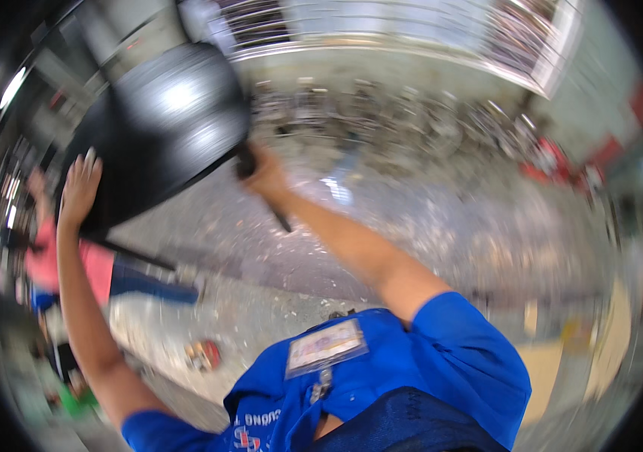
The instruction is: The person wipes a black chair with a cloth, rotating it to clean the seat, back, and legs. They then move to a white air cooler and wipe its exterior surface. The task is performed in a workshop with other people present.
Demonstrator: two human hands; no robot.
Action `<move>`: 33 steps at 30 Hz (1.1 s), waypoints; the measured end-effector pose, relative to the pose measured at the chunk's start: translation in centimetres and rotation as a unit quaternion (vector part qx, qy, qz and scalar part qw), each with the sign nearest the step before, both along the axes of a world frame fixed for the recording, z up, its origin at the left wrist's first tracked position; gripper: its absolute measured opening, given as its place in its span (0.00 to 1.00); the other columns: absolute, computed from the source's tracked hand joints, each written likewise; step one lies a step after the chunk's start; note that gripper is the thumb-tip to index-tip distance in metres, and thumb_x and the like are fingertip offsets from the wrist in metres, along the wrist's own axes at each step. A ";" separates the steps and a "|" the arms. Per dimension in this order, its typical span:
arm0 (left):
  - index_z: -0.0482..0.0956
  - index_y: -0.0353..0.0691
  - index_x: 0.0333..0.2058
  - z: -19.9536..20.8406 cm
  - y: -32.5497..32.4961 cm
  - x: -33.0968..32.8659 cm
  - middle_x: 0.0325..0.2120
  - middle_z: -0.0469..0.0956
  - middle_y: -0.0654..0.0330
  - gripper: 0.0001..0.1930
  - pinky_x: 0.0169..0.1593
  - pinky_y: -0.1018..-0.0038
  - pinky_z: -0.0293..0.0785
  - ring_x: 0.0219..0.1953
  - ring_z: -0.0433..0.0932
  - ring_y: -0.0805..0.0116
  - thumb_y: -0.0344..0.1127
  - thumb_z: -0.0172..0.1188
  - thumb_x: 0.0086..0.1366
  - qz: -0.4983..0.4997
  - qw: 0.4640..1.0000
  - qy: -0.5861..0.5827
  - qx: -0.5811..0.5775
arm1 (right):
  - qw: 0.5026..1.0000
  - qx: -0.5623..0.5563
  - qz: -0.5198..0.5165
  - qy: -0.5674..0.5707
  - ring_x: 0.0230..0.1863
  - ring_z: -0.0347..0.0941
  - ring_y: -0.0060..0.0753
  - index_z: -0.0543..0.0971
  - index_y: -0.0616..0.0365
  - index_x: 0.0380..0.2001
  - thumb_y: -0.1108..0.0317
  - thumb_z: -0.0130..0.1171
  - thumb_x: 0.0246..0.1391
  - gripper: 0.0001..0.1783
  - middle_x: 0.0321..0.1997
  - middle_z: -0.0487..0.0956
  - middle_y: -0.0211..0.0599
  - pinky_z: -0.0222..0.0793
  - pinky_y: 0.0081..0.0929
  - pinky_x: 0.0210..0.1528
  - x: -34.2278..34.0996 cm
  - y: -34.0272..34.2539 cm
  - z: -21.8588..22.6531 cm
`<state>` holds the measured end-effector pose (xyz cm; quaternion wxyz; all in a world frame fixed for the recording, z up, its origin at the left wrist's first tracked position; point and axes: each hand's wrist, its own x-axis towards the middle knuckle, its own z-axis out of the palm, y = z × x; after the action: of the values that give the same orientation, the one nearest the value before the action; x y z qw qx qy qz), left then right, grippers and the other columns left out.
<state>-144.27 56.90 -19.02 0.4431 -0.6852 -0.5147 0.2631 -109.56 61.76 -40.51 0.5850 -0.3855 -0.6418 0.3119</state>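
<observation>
Up in front of me on the left is a large, glossy black panel [163, 113] with rounded corners and dark bars projecting from its lower side. Motion blur hides its exact kind. My left hand [81, 188] holds its left edge, fingers laid over the dark face and thumb hidden. At the lower right corner, my right hand [265, 177] is closed around a dark part of the same piece. A short dark bar [282, 220] sticks out below that hand.
A grey worktop or floor [412, 226] spreads ahead, with blurred metal parts [381, 120] along the far wall. Red items [551, 162] lie at the far right. A person in a pink top [95, 271] is at my left. A small red-and-tan object [203, 355] lies below.
</observation>
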 end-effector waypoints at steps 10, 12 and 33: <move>0.57 0.35 0.62 -4.2 3.3 14.8 0.64 0.55 0.54 0.27 0.67 0.68 0.40 0.67 0.49 0.63 0.45 0.38 0.71 -0.235 0.720 -0.588 -0.283 | 0.992 0.097 -0.026 0.075 0.28 0.76 0.52 0.72 0.55 0.34 0.68 0.65 0.30 0.22 0.23 0.77 0.44 0.71 0.40 0.29 0.4 -5.8 -0.2; 0.55 0.35 0.63 -2.8 7.2 8.8 0.64 0.55 0.54 0.28 0.67 0.70 0.40 0.67 0.50 0.63 0.47 0.36 0.72 -0.134 0.777 -0.586 -0.185 | 0.988 0.122 -0.064 0.072 0.26 0.75 0.51 0.72 0.55 0.33 0.68 0.65 0.29 0.21 0.21 0.76 0.43 0.71 0.40 0.27 2.9 -5.6 -0.2; 0.59 0.34 0.61 -3.8 5.4 20.0 0.63 0.56 0.51 0.25 0.67 0.66 0.46 0.66 0.53 0.60 0.43 0.37 0.71 -0.199 0.736 -0.619 -0.189 | 0.990 0.092 -0.072 0.076 0.29 0.75 0.52 0.74 0.54 0.34 0.65 0.61 0.36 0.18 0.25 0.76 0.46 0.70 0.40 0.29 8.7 -7.4 -0.1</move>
<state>-124.27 62.32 -22.77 -0.0696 -0.8532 -0.4670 -0.2215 -100.88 54.36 -40.60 0.6862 -0.3508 -0.5916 0.2371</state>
